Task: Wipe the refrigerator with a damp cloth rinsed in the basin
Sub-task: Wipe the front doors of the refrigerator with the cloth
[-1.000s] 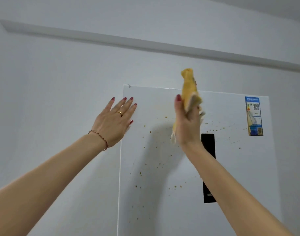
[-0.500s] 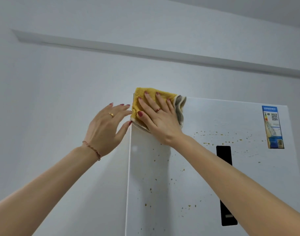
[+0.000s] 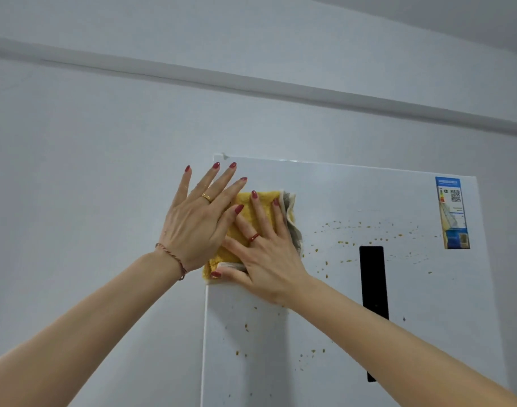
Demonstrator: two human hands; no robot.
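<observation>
Setting: pale grey-white wall (image 3: 89, 171) with a horizontal ledge (image 3: 251, 86) running across it above; ceiling in the top right corner. Fridge (image 3: 339, 304): white, flat door face, seen from below, its left edge against the wall. Door carries a black vertical panel (image 3: 373, 289) near the middle and a blue-and-yellow label (image 3: 453, 212) with a QR code at upper right. Specks (image 3: 354, 230): small yellow-brown spots scattered over the door, thickest in an arc between cloth and label, more below the hands. Cloth (image 3: 248, 212): yellow, folded, grey-white edging on its right side, lying flat on the door near its upper left corner, at the left edge. Right hand (image 3: 269, 257): fingers straight and spread, pressing the cloth flat against the door; red ring on one finger. Left hand (image 3: 195, 224): fingers straight and fanned, laid over the cloth's left part and partly over the right fingers; gold ring, braided cord at the wrist. Nails on both painted red.
</observation>
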